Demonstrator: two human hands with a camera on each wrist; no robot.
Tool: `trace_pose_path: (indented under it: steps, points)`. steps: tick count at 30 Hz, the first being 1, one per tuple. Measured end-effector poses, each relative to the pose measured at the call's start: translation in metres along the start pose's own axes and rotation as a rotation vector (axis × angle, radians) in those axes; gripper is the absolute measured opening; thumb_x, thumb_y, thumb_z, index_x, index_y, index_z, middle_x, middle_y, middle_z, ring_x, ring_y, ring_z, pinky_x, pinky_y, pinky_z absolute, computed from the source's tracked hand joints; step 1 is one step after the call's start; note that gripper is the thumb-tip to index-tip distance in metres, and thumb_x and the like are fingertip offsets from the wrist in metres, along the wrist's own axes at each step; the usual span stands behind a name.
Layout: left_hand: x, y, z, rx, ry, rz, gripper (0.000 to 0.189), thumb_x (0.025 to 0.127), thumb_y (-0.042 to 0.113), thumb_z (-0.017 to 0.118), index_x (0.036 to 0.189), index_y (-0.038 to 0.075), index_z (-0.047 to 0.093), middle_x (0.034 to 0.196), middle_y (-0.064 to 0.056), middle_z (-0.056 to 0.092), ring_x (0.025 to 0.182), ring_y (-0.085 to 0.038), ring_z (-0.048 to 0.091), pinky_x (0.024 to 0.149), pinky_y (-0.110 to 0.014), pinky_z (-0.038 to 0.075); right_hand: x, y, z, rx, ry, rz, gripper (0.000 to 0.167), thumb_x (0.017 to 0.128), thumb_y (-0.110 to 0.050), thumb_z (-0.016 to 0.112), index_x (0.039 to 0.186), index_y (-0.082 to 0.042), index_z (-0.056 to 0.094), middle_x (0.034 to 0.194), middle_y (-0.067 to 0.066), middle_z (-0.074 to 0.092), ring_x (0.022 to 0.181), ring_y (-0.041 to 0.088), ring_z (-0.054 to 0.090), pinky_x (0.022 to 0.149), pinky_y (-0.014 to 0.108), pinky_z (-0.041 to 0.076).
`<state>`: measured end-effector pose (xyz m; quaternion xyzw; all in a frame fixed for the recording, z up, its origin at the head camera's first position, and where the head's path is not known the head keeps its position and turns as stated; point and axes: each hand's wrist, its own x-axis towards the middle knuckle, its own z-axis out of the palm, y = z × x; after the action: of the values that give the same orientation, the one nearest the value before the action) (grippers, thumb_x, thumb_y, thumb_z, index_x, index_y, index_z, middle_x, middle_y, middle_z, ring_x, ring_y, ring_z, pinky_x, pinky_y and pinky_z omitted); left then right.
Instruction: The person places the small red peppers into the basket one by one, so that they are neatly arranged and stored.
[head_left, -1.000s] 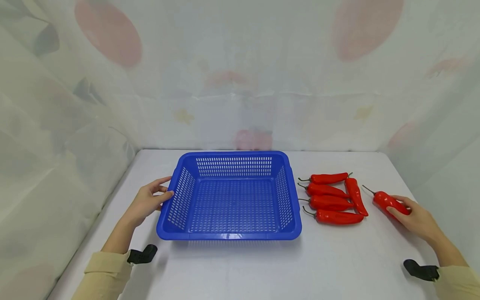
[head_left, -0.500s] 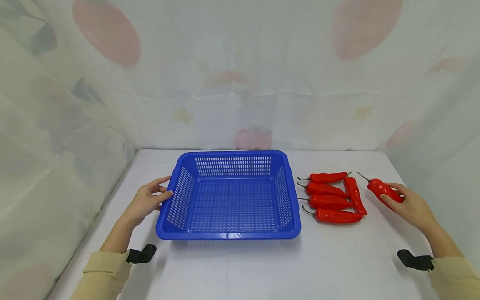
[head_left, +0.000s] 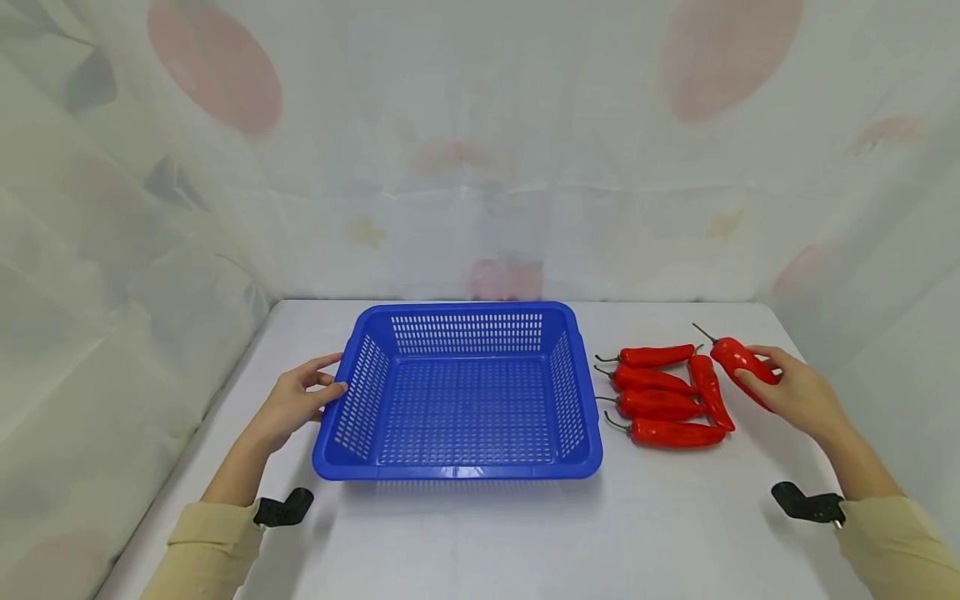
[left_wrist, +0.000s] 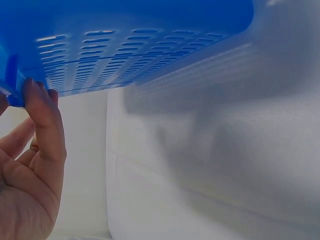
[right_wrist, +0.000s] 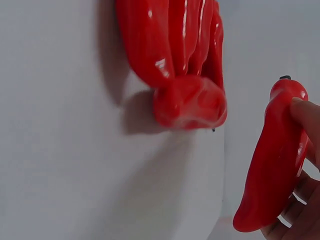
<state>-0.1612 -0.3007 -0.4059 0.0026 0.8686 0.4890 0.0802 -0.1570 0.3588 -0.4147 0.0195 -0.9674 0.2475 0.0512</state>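
By the right hand (head_left: 798,396), the gripped pepper (head_left: 733,360) is brought from near the worktop's right edge (head_left: 782,331) closer to the basket (head_left: 457,472), seemingly pinched by the left hand (head_left: 291,402).

Even light filled my head view, while in my dimmer right wrist view I saw soft-edged shadows on the tabletop (right_wrist: 60,175) and glints on the red peppers (right_wrist: 145,42).

Blue slotted basket (head_left: 457,472), mouth up near the far edge of the desk (head_left: 525,542), left rim pinched by the left hand (head_left: 292,402); glossy red pepper (head_left: 731,358) slants in the right hand (head_left: 806,396), near the right edge!
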Motion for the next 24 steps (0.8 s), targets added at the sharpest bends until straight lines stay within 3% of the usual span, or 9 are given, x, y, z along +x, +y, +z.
trace_pose_path:
  steps: [12,24]
  points:
    - [0.000,0.001,0.001,0.004,0.008,-0.009,0.063,0.089,0.027,0.061,0.143,0.012,0.033,0.106,-0.023,0.052,0.075,-0.021,0.065,0.066,-0.035,0.057,0.014,-0.031,-0.001,0.030,-0.030,-0.008,0.059,0.088,-0.035,0.060,0.127,0.004,0.041,0.104,0.030,0.053,0.087,0.040,0.052,0.054,0.039,0.054]
    - [0.001,0.001,0.001,0.007,0.010,-0.011,0.063,0.089,0.027,0.061,0.143,0.012,0.033,0.105,-0.022,0.052,0.075,-0.021,0.065,0.066,-0.035,0.057,0.025,-0.065,0.002,0.059,-0.048,-0.056,0.058,0.087,-0.032,0.061,0.129,0.003,0.041,0.101,0.026,0.056,0.082,0.034,0.056,0.052,0.034,0.054]
